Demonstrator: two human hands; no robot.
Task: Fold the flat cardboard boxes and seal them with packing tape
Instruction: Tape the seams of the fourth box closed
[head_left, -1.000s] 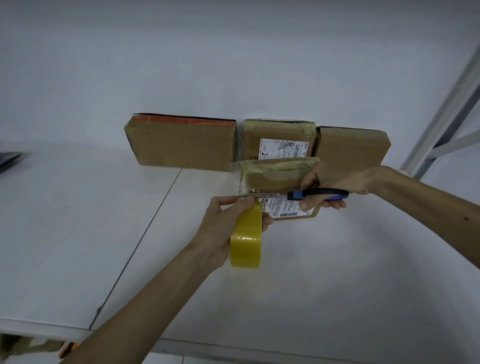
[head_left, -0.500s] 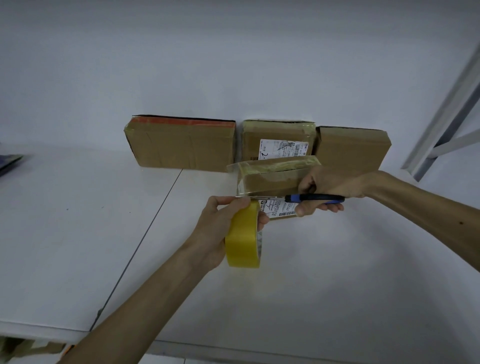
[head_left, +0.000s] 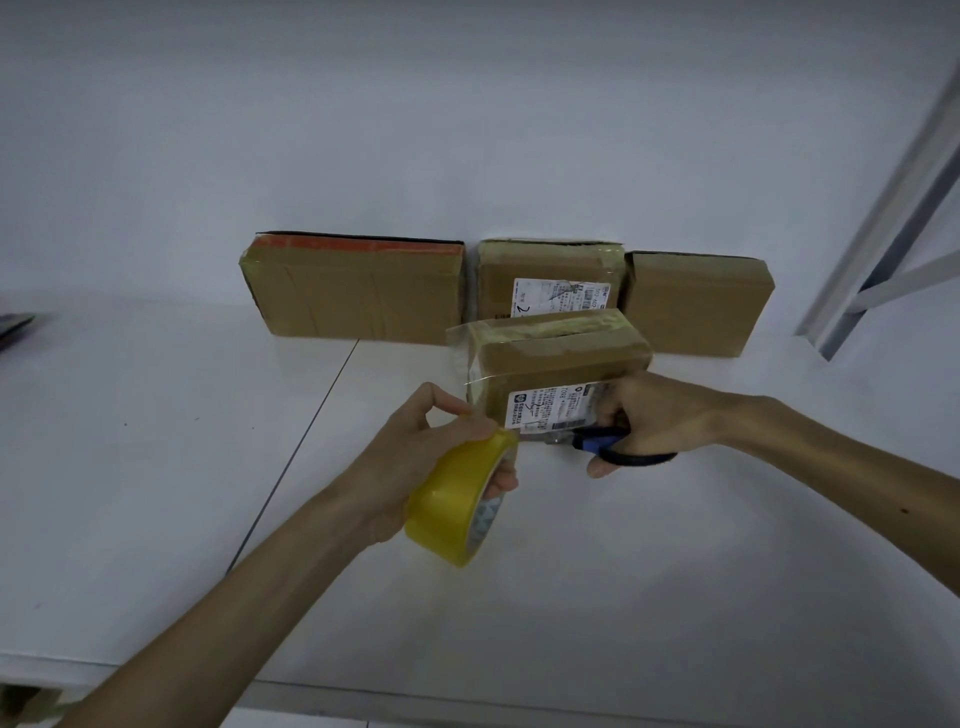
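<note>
The left hand (head_left: 441, 457) is gripping a yellow tape roll (head_left: 454, 512), its fingers curling round the rim and some of them reaching through the core, holding the roll tilted just above the counter (head_left: 156, 493). The right hand (head_left: 662, 415) is clamped on blue-and-black scissors (head_left: 615, 449), fingers hooking through the handles, with the blades pointing left toward the top of the roll; whether the blades are apart or together cannot be told. The box (head_left: 563, 358) being sealed is sitting just above the scissors and close against the right hand, its top and left end glossy with tape, a clear strip (head_left: 467, 364) sticking out past its left end, and a white label (head_left: 550, 408) facing the camera. The counter is showing as white and matte, with a thin dark seam running diagonally across it from the back boxes toward the near edge. A plain white wall (head_left: 467, 130) is rising behind it, and a grey metal frame (head_left: 883, 218) is leaning up at the right. A dark object (head_left: 15, 327) is poking in at the far left edge, too cropped to tell what it is. Three more taped boxes are standing against the wall: a wide one with a red top edge (head_left: 358, 296), a middle one carrying a label (head_left: 545, 275), and a plain one (head_left: 696, 312). That is making four boxes, one roll, one pair of scissors and two labels in view.
</note>
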